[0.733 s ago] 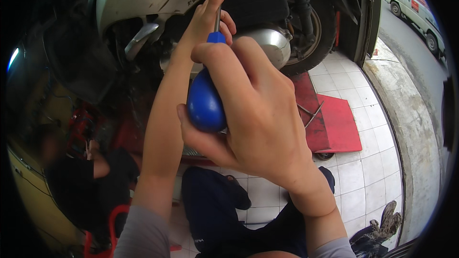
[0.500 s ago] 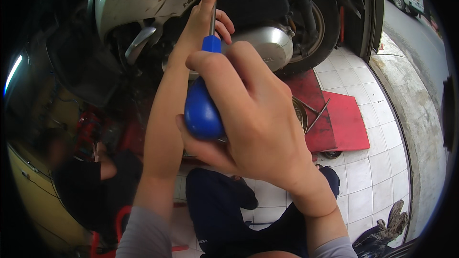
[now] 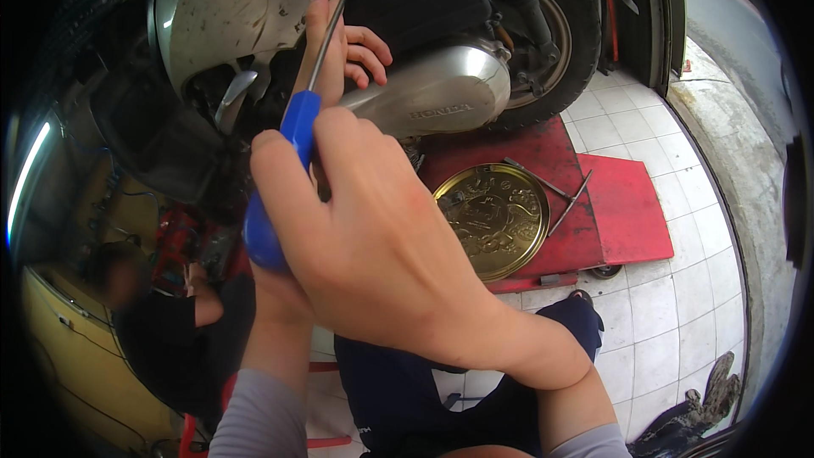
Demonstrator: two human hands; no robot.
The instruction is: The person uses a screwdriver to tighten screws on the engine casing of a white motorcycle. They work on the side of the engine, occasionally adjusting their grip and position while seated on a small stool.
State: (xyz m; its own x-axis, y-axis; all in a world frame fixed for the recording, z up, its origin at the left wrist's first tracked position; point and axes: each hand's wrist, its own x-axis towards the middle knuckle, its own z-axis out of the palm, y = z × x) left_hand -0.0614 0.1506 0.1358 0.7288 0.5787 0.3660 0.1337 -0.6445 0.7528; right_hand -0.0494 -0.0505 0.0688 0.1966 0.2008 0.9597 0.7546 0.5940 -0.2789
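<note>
Screwdriver angled up at the scooter's scuffed side panel, one hand on the handle, the other beside the shaft.

The right hand point(image 3: 381, 229) is wrapped around the blue-handled screwdriver point(image 3: 298, 123), a full grip that probably favours turning force and control; the shaft slants up toward the lower edge of the silver body panel point(image 3: 229, 8) (the tip itself is too obscure to make out). The left hand point(image 3: 335, 68) is loosely spread, thumb raised by that edge, perhaps to guide the shaft, though I cannot tell whether they touch. The embossed gold tray point(image 3: 509, 242) lies on the red platform point(image 3: 627, 212) with a T-handle wrench point(image 3: 571, 203) just beside it, presumably for easy reach.
</note>
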